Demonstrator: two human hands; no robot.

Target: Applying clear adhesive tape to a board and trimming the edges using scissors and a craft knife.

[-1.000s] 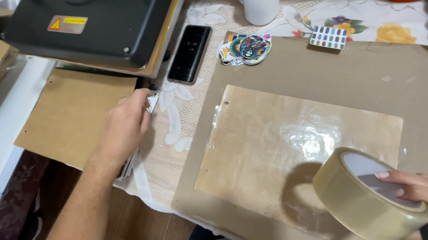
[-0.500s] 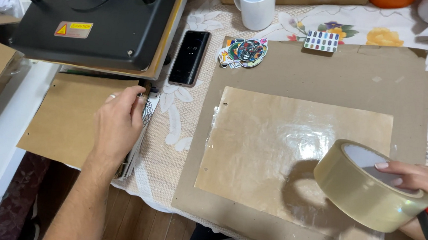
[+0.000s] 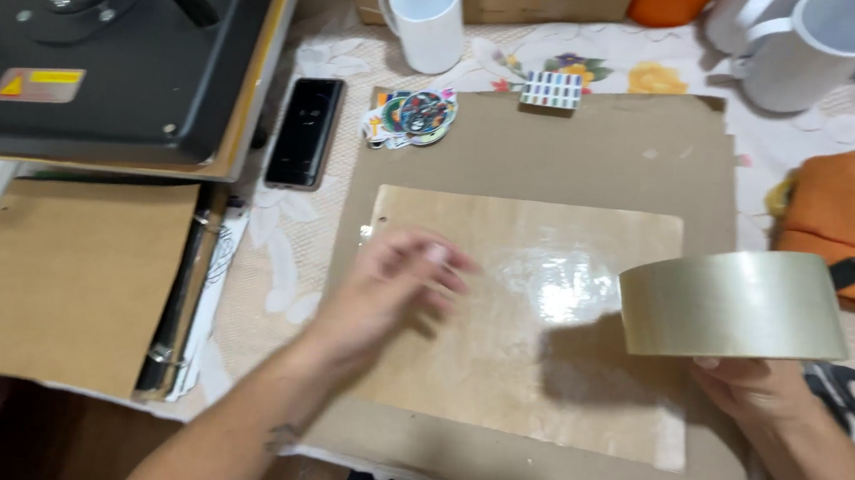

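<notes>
Clear tape roll [image 3: 734, 304] gripped in the right hand [image 3: 753, 385]
Left hand [image 3: 389, 285], blurred, open-fingered over the taped brown sheet [image 3: 532, 318]

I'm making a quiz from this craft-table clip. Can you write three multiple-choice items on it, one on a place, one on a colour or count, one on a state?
1. Where does the phone lie?
A. beside the black press
B. on the orange cloth
C. inside a mug

2. What colour is the mug at the top?
A. white
B. red
C. green

3. How is the tape roll at this moment?
A. lying flat on the table
B. held up by the right hand
C. hanging on a hook

Answers:
1 A: it lies just right of the black press.
2 A: its body and handle are white.
3 B: the right hand holds it from below, above the cardboard sheet.
</notes>
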